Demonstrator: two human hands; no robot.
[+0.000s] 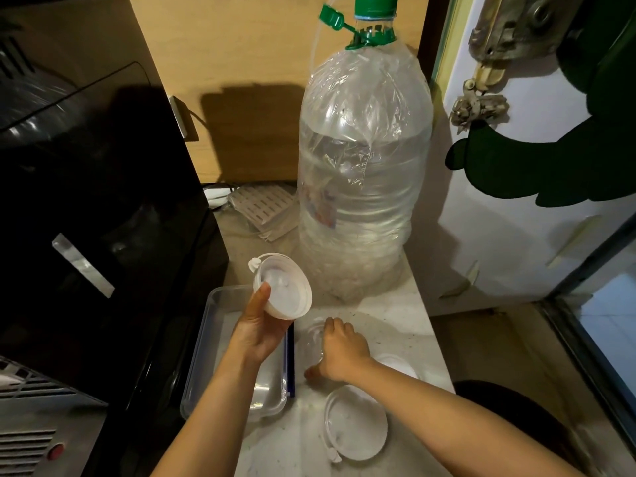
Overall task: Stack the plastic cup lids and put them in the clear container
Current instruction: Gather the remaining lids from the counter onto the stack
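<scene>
My left hand [260, 330] holds a white plastic cup lid [284, 287] tilted up above the clear rectangular container [220, 301], which lies on the counter at the left. My right hand [339, 351] rests palm down on a clear lid [311, 335] lying on the counter, fingers curled over its edge. Another white lid [356, 426] with a small tab lies flat near the counter's front edge. A further lid [395, 364] shows partly behind my right wrist.
A big water bottle [364, 173] wrapped in plastic film, with a green cap, stands at the back of the marble counter [395, 315]. A black appliance [96, 208] fills the left side. A white door [516, 201] is on the right.
</scene>
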